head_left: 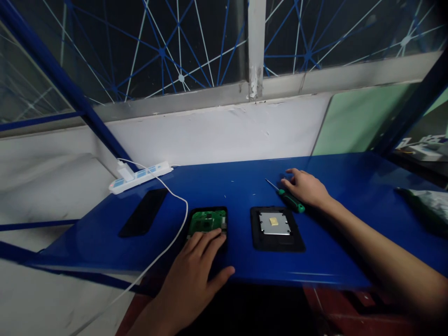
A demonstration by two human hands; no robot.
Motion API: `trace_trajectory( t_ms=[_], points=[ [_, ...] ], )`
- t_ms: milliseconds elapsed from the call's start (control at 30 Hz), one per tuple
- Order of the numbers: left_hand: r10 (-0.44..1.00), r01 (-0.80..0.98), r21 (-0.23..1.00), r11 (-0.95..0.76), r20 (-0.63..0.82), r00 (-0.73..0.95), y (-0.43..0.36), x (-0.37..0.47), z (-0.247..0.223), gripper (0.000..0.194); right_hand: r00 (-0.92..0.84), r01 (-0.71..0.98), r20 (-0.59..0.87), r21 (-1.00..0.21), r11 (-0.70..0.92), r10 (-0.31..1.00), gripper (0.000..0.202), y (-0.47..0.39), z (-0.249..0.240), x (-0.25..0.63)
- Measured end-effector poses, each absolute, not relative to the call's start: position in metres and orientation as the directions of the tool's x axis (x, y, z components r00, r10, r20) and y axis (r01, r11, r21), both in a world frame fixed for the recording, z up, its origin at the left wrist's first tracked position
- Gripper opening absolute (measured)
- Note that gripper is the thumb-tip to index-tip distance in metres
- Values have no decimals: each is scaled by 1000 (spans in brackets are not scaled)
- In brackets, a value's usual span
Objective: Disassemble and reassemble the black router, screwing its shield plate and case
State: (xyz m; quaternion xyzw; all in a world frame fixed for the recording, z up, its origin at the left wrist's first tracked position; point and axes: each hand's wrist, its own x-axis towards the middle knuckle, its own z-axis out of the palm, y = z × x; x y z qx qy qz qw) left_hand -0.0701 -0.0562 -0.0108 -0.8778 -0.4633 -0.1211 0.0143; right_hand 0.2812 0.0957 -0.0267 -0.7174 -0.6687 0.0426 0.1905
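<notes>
My left hand [198, 270] lies with fingers spread over the near part of a green circuit board [209, 219] in a black housing, fingertips touching it. That hand covers the housing's lower part. My right hand [306, 186] rests on the table with its fingers loosely bent and apart; I make out nothing held in it. Just left of its wrist lies a screwdriver [292, 200] with a green and black handle, its shaft pointing away to the left. Between the hands sits a black cover [259, 240] bearing a silver metal plate [268, 229] with a small yellowish pad [273, 221].
A flat black panel [144, 212] lies at left on the blue table [224, 266]. Behind it is a white power strip [143, 177] with a plugged-in adapter; its white cable [185, 210] crosses the table. A silvery bag [427, 205] lies at far right. Tiny light bits dot the middle.
</notes>
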Motion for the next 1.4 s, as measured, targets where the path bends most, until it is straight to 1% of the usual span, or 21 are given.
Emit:
trace_trajectory(
  t_ms=[167,333,600,767,867,967,1033,1100,1167,1267,1333,1400],
  points=[
    [793,780,148,-608,148,590,-61,-46,-8,62,88,939,198,-343,-15,976,58,96,-27,282],
    [770,738,225,-636,120,627,-59,-29,-8,66,86,937,192,-348,-14,978,57,95,-26,282],
    [771,731,257,-632,113,627,-53,-10,-6,69,80,935,176,-353,-13,981,54,97,-25,284],
    [773,722,281,-633,168,612,-50,0,-13,73,85,937,189,-349,-14,978,54,96,-24,285],
    [773,719,288,-633,188,605,-50,4,-13,73,96,936,204,-352,-18,974,56,94,-23,286],
    [753,693,303,-654,178,633,-50,0,-7,72,108,936,225,-351,-23,968,57,93,-22,287],
    [727,665,308,-680,164,667,-47,-8,1,68,121,938,245,-344,-30,962,58,92,-20,287],
    [741,681,297,-669,192,644,-40,-20,8,62,126,942,286,-334,-24,950,61,91,-15,286],
    [747,697,268,-665,228,624,-29,-34,13,60,83,941,354,-336,43,932,63,86,-8,282],
    [768,726,249,-640,220,602,-8,-52,16,71,-119,884,428,-366,292,896,61,73,6,270],
    [768,729,243,-640,194,610,5,-60,13,86,-291,813,417,-366,452,861,58,61,14,259],
    [750,707,255,-660,179,636,13,-65,9,94,-475,721,356,-367,588,805,53,49,20,247]
  ],
)
